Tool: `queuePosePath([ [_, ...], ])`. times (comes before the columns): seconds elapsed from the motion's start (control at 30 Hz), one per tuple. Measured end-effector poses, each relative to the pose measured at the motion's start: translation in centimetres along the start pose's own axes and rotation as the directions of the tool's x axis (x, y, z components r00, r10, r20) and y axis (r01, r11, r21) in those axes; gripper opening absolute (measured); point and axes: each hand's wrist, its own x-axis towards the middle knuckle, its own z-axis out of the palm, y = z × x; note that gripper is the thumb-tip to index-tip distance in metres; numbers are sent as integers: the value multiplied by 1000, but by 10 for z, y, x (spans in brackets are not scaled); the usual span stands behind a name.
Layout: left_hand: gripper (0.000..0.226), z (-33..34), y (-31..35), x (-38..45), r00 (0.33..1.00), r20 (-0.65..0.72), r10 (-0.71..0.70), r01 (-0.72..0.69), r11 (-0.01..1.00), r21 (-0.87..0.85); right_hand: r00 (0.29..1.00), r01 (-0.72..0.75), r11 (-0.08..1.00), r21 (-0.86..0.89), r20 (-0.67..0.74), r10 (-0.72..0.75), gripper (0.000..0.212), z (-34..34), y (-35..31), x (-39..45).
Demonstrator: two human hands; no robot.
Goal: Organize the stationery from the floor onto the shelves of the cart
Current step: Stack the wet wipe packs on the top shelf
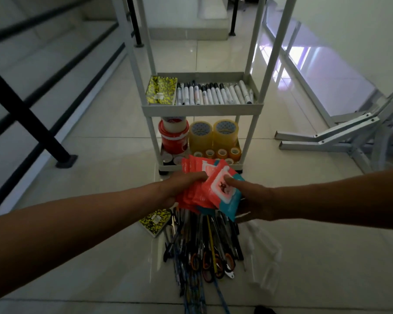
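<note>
Coral-pink packets (198, 189) sit fanned at frame centre, just in front of the cart (202, 108) — the left hand (179, 185) closed around the stack, the right hand (251, 200) pinching the front packet, thumb on top. Markers (213, 92) and a notebook (161, 89) lie on the middle shelf, tape rolls (212, 133) below. Pens and scissors (204, 241) are heaped on the floor (100, 257) — lower centre.

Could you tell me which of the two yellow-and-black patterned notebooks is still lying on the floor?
The yellow-and-black notebook beside the pen pile, under the left forearm; the other notebook already lies on the cart's middle shelf.
</note>
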Motion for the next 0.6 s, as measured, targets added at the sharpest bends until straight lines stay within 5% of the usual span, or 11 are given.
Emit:
queuePosePath([
  [0.13,51,3,18,-14,987,142,73,-79,996,36,985,165,975,150,18,-169,48,29,-28,-6],
  [0.3,53,7,54,-31,978,-26,205,-207,975,-78,924,383,912,149,-57,-379,45,35,-63,-18],
  [0.4,66,9,74,-45,939,-174,296,-283,954,93,838,540,838,80,-139,-527,43,44,-80,-31],
  [0.5,46,8,96,-64,899,-183,398,-364,911,194,730,662,747,-62,-171,-662,40,55,-94,-50],
  [0.6,61,9,121,-83,820,-253,514,-428,843,328,630,754,646,-116,-151,-762,40,64,-110,-72],
])
